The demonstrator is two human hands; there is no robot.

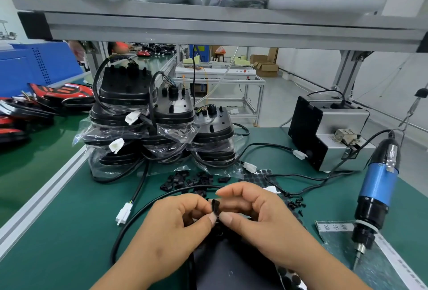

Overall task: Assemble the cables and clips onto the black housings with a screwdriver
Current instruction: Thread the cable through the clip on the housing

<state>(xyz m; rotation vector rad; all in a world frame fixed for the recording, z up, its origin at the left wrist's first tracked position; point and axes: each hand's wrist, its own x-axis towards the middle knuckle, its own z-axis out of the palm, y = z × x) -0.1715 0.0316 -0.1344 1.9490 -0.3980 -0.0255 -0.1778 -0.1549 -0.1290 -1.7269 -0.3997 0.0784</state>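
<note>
A: What lies nearest?

B: A black housing (227, 264), flat on the green table (69, 231), smooth matt face up. The bottom of the view cuts off its near end. I'd say it sits this close so both hands can work right over it.

A: And the hands?

B: They meet just above the housing's far end. The left hand (171, 222) and right hand (261, 215) share one small black clip (215, 206). The thumb and forefinger of each pinch it from opposite sides, and the other fingers curl loosely. It looks like it is being lined up before seating.

A: Is the cable in it?

B: I cannot tell, because the fingers hide that. The black cable (139, 215) loops out left of the housing and ends in a white connector (124, 213) on the table.

A: Supplies?

B: Beyond the housing is a scatter of loose clips (185, 181). Beyond it to the right are small black screws (296, 204). Right of the housing the blue electric screwdriver (375, 194) hangs bit-down, untouched and probably within easy reach of the right hand. Farthest beyond the housing stand the stacked housings (162, 127), in clear bags with their cables attached.
</note>
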